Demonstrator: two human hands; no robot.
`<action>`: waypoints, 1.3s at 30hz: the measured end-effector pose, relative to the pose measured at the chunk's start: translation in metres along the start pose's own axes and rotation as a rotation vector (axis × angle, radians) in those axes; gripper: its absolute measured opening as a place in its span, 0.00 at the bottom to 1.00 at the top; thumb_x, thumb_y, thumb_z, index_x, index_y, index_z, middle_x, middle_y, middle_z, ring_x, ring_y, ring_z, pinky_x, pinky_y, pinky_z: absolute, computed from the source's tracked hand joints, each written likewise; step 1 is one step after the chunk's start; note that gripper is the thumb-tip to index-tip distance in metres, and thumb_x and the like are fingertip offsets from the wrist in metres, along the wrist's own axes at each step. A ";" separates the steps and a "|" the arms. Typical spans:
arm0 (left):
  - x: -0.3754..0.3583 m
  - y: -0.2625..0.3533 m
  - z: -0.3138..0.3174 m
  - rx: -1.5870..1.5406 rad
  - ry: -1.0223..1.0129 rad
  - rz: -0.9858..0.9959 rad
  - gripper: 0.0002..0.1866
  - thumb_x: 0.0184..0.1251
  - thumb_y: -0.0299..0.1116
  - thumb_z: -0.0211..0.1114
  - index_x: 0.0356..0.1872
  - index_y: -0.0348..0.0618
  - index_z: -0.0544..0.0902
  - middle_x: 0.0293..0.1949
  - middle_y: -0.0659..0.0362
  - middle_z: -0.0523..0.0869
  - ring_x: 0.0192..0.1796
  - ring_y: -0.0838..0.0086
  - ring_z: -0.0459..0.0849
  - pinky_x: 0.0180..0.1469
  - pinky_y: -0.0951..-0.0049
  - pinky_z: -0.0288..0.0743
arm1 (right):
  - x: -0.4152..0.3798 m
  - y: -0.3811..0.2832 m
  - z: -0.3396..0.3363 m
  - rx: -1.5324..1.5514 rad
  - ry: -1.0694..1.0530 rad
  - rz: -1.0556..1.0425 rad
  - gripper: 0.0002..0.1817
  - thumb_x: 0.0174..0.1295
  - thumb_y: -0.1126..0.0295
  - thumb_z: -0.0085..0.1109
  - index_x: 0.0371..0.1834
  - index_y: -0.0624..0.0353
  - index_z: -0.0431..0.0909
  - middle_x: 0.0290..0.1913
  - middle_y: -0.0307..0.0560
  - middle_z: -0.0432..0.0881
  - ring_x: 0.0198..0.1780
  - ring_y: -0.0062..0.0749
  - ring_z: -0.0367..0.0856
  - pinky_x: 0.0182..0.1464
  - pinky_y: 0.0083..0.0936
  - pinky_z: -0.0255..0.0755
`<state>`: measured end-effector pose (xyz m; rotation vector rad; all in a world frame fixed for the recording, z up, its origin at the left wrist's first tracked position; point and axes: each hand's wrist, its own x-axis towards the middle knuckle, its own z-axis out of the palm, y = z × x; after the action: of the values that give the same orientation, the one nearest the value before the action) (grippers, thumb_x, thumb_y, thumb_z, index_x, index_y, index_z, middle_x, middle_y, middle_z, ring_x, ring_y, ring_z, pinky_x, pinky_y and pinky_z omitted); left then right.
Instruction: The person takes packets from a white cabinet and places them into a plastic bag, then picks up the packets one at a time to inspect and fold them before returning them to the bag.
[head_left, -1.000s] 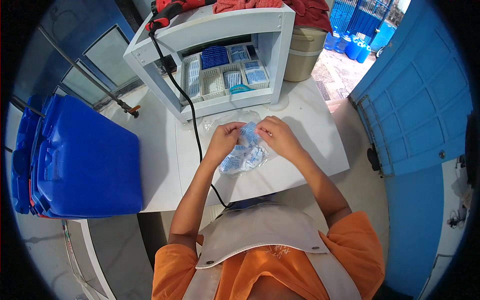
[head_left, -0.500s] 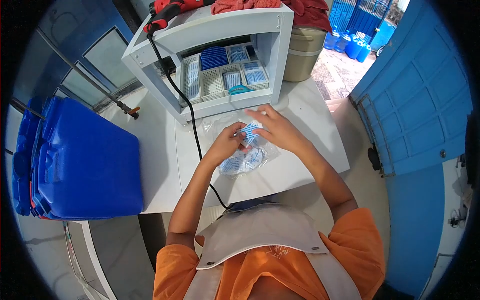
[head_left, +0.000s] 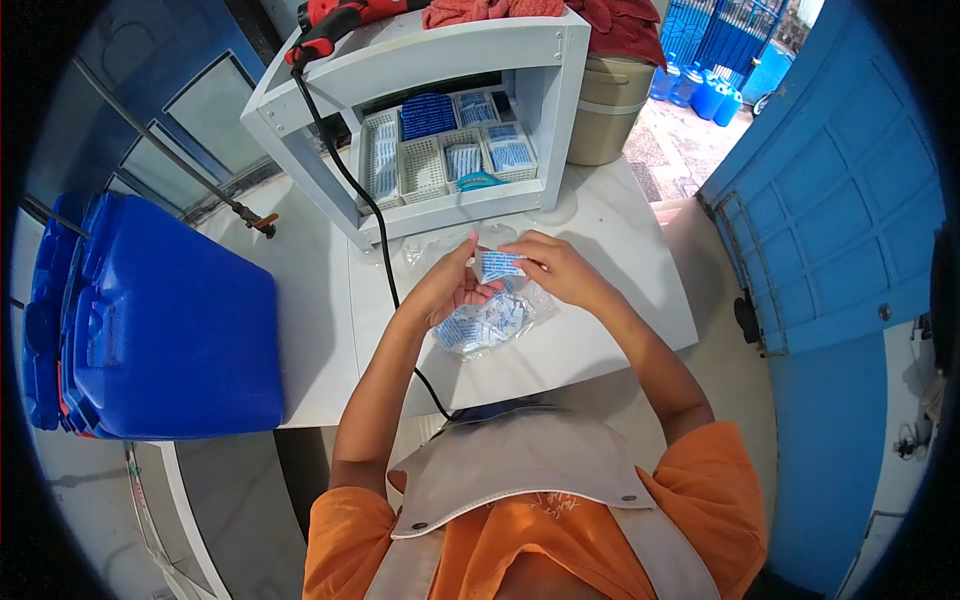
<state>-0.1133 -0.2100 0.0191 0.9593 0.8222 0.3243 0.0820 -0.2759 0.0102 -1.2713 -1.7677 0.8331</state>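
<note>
Lowered since the earlier frame, the right hand (head_left: pixel 565 272) pinches the white, blue-printed packet (head_left: pixel 500 264); the left hand (head_left: pixel 448 287) has opened beside it. Nearer the body lies the clear plastic bag (head_left: pixel 485 324). Beyond, the white open-front shelf (head_left: pixel 420 58) stands close, black cable (head_left: pixel 383 225) crossing its front.

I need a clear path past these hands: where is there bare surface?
Bare tabletop runs from the right hand out to the right edge; another patch lies between the blue container and black cord. Crowded: the middle, where the left hand and packet meet the right hand by the plastic bag, near the white shelf.
</note>
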 end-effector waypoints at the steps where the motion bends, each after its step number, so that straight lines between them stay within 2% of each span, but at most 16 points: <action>1: 0.003 -0.002 -0.003 -0.001 0.000 0.000 0.24 0.72 0.53 0.42 0.49 0.40 0.71 0.32 0.56 0.80 0.27 0.77 0.78 0.31 0.79 0.75 | -0.001 0.002 0.000 -0.052 -0.011 -0.063 0.13 0.58 0.77 0.52 0.46 0.60 0.77 0.40 0.48 0.77 0.42 0.41 0.77 0.45 0.28 0.71; 3: 0.005 -0.003 -0.005 0.180 -0.022 0.002 0.25 0.72 0.53 0.42 0.50 0.39 0.70 0.30 0.56 0.79 0.26 0.77 0.77 0.31 0.79 0.73 | -0.002 0.002 0.001 -0.103 -0.024 -0.126 0.12 0.58 0.77 0.53 0.46 0.60 0.77 0.40 0.48 0.76 0.41 0.41 0.77 0.44 0.28 0.71; 15: 0.013 -0.007 -0.007 0.312 -0.043 0.109 0.18 0.74 0.45 0.44 0.44 0.40 0.73 0.28 0.60 0.77 0.26 0.79 0.74 0.30 0.81 0.72 | 0.007 -0.002 -0.003 -0.112 -0.035 -0.060 0.06 0.58 0.72 0.56 0.38 0.61 0.76 0.37 0.45 0.75 0.38 0.38 0.77 0.41 0.28 0.70; 17: 0.013 -0.005 -0.008 0.342 -0.036 0.128 0.18 0.74 0.46 0.45 0.44 0.40 0.73 0.28 0.60 0.78 0.27 0.79 0.75 0.30 0.81 0.72 | 0.011 -0.002 -0.002 -0.202 0.015 -0.317 0.06 0.57 0.74 0.55 0.38 0.60 0.76 0.37 0.45 0.76 0.38 0.40 0.77 0.40 0.28 0.70; 19: 0.007 0.002 -0.003 0.373 -0.029 0.146 0.18 0.74 0.46 0.45 0.44 0.40 0.73 0.29 0.59 0.78 0.27 0.80 0.76 0.30 0.81 0.72 | 0.018 0.000 -0.001 -0.195 -0.006 -0.314 0.06 0.57 0.76 0.54 0.37 0.61 0.76 0.37 0.46 0.76 0.38 0.40 0.77 0.39 0.28 0.70; 21: 0.002 0.007 0.004 0.287 0.204 0.164 0.20 0.73 0.47 0.44 0.46 0.38 0.71 0.28 0.55 0.79 0.28 0.76 0.78 0.31 0.76 0.73 | 0.031 0.005 -0.001 -0.187 -0.031 -0.316 0.06 0.56 0.77 0.54 0.37 0.62 0.77 0.37 0.47 0.76 0.38 0.41 0.77 0.39 0.28 0.70; 22: 0.004 0.000 0.000 0.284 0.212 0.168 0.20 0.73 0.47 0.44 0.46 0.38 0.71 0.28 0.55 0.79 0.28 0.76 0.78 0.31 0.76 0.73 | 0.044 0.009 -0.004 -0.176 0.075 -0.266 0.06 0.56 0.78 0.53 0.36 0.62 0.77 0.36 0.49 0.76 0.37 0.41 0.77 0.39 0.28 0.71; 24: 0.013 -0.025 -0.014 0.841 0.465 0.386 0.16 0.71 0.40 0.48 0.41 0.35 0.74 0.29 0.48 0.81 0.30 0.64 0.82 0.34 0.67 0.75 | 0.073 0.011 -0.005 -0.095 0.332 -0.092 0.06 0.54 0.78 0.54 0.34 0.63 0.79 0.33 0.51 0.78 0.34 0.42 0.78 0.37 0.29 0.71; 26: 0.017 -0.047 -0.023 1.019 0.467 0.497 0.13 0.68 0.35 0.50 0.38 0.34 0.75 0.29 0.46 0.81 0.31 0.57 0.81 0.36 0.63 0.75 | 0.115 0.016 -0.005 -0.085 0.530 0.041 0.06 0.53 0.78 0.54 0.32 0.64 0.79 0.31 0.53 0.79 0.34 0.45 0.78 0.37 0.32 0.71; 27: 0.018 -0.055 -0.026 1.204 0.458 0.608 0.10 0.64 0.31 0.53 0.34 0.33 0.77 0.29 0.44 0.80 0.32 0.51 0.80 0.38 0.60 0.74 | 0.143 0.030 -0.005 -0.145 0.628 -0.047 0.06 0.52 0.77 0.54 0.31 0.63 0.80 0.31 0.53 0.79 0.34 0.46 0.79 0.37 0.33 0.71; 28: 0.019 -0.059 -0.026 1.200 0.471 0.605 0.10 0.64 0.31 0.53 0.34 0.33 0.77 0.29 0.44 0.80 0.32 0.51 0.80 0.38 0.60 0.74 | 0.172 0.048 -0.004 -0.202 0.725 -0.138 0.06 0.51 0.77 0.54 0.30 0.63 0.80 0.31 0.54 0.80 0.35 0.48 0.79 0.37 0.34 0.71; 30: 0.023 -0.063 -0.026 1.249 0.565 0.489 0.05 0.57 0.25 0.55 0.28 0.34 0.78 0.31 0.42 0.80 0.35 0.46 0.79 0.40 0.57 0.73 | 0.220 0.069 -0.007 -0.262 0.864 -0.020 0.06 0.51 0.74 0.54 0.29 0.62 0.81 0.33 0.56 0.80 0.38 0.50 0.79 0.39 0.37 0.72; 33: 0.028 -0.071 -0.032 1.165 0.571 0.497 0.05 0.57 0.24 0.56 0.30 0.33 0.78 0.31 0.43 0.79 0.36 0.48 0.79 0.41 0.56 0.73 | 0.273 0.124 -0.018 -0.541 0.887 -0.037 0.07 0.51 0.71 0.54 0.28 0.60 0.81 0.32 0.57 0.81 0.36 0.51 0.80 0.40 0.38 0.75; 34: 0.025 -0.068 -0.030 1.133 0.565 0.472 0.04 0.56 0.22 0.56 0.30 0.33 0.78 0.33 0.43 0.78 0.38 0.48 0.79 0.42 0.56 0.73 | 0.282 0.130 -0.018 -0.540 0.808 0.119 0.08 0.51 0.71 0.53 0.28 0.59 0.82 0.32 0.57 0.81 0.37 0.51 0.80 0.41 0.39 0.75; 38: 0.020 -0.063 -0.033 1.076 0.548 0.448 0.05 0.56 0.22 0.55 0.30 0.32 0.78 0.34 0.42 0.78 0.38 0.47 0.78 0.43 0.56 0.73 | 0.301 0.158 -0.014 -0.909 0.650 0.162 0.09 0.53 0.72 0.52 0.29 0.60 0.83 0.33 0.56 0.82 0.36 0.51 0.81 0.41 0.39 0.76; 39: 0.021 -0.064 -0.035 1.094 0.544 0.436 0.05 0.56 0.22 0.55 0.30 0.32 0.78 0.34 0.42 0.78 0.39 0.47 0.78 0.43 0.56 0.73 | 0.300 0.146 -0.016 -0.955 0.519 0.271 0.09 0.55 0.72 0.51 0.32 0.58 0.83 0.40 0.53 0.80 0.42 0.49 0.80 0.45 0.40 0.75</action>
<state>-0.1322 -0.2126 -0.0543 2.1467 1.3212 0.5362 0.1039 0.0538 -0.0405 -2.1212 -1.5838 -0.3019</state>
